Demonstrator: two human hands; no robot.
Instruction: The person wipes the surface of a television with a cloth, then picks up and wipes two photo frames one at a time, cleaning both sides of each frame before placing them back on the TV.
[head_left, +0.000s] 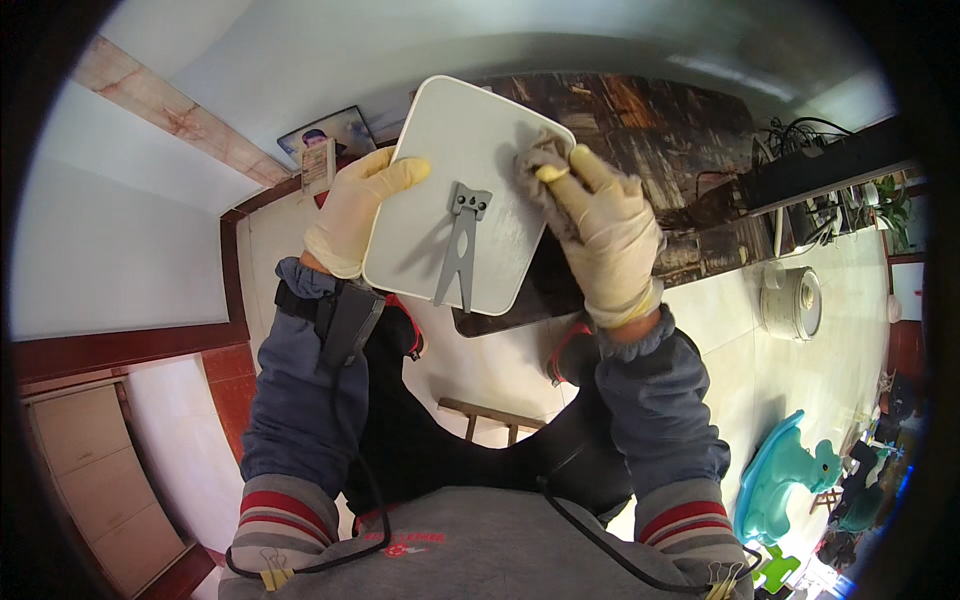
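My left hand (351, 214), in a pale rubber glove, grips the left edge of a white rounded panel (450, 135), thumb on its face. The panel looks like the back of a tabletop mirror or frame. A grey forked stand leg (466, 219) is hinged to its middle. Against the panel's upper right edge, my gloved right hand (615, 240) holds a crumpled grey cloth (541, 176). The panel is tilted and raised above my knees; its other side is hidden from view.
Behind the panel is a dark wood-patterned table (682, 161). A framed picture (352, 127) leans by the wall at left. Cables (795, 139) lie at upper right. On the tiled floor are a lidded white bucket (791, 304), a teal rocking toy (784, 480) and a wooden stool (491, 412).
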